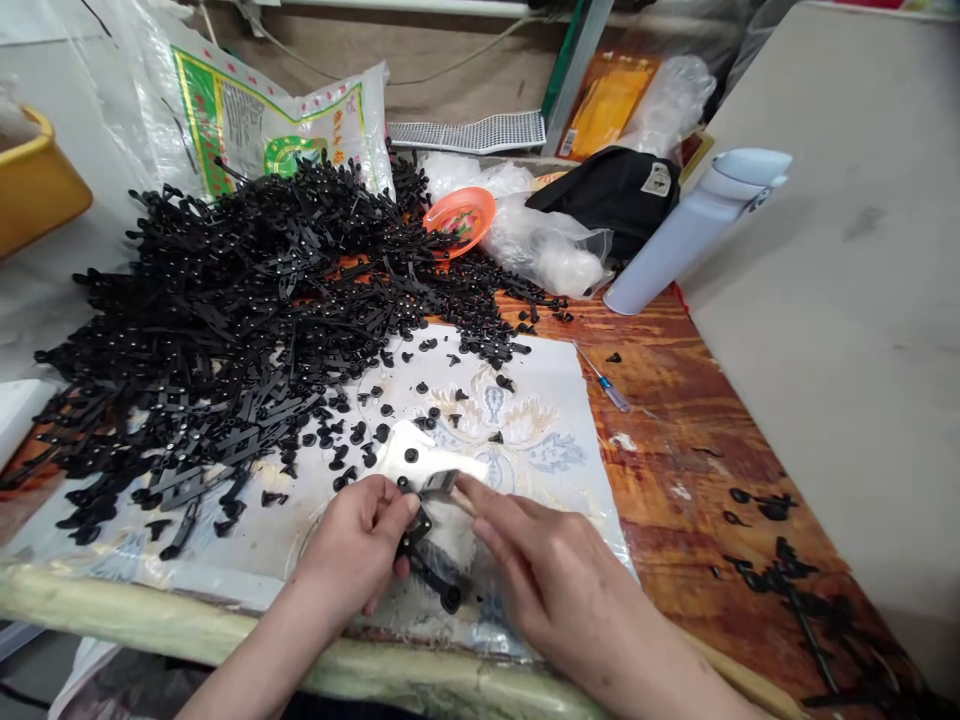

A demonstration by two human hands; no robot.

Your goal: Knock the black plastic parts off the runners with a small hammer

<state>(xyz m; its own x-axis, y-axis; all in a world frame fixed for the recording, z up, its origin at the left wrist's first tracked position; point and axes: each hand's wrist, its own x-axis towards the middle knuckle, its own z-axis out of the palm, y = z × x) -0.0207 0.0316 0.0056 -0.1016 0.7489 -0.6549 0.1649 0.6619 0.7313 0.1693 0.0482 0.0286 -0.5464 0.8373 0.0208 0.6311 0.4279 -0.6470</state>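
Observation:
Near the front edge of the table, my left hand (pixel 356 540) is closed on a black plastic part (pixel 433 580) with a round end that hangs toward the lower right. My right hand (pixel 551 565) grips a small tool (pixel 441 484) with a flat grey metal end and a pale handle. The metal end is right beside the top of the black part. Under and behind the hands lies a white scrap (pixel 427 455) with a small black round piece on it. Many small black pieces (pixel 358 433) are scattered to the left on a patterned sheet (pixel 540 390).
A large heap of black parts (pixel 247 270) covers the back left. Behind and right are an orange plate (pixel 463 218), plastic bags (pixel 555 250), a black pouch (pixel 615 195) and a pale blue bottle (pixel 690 240). A screwdriver (pixel 611 390) and black pieces (pixel 784 575) lie on the right.

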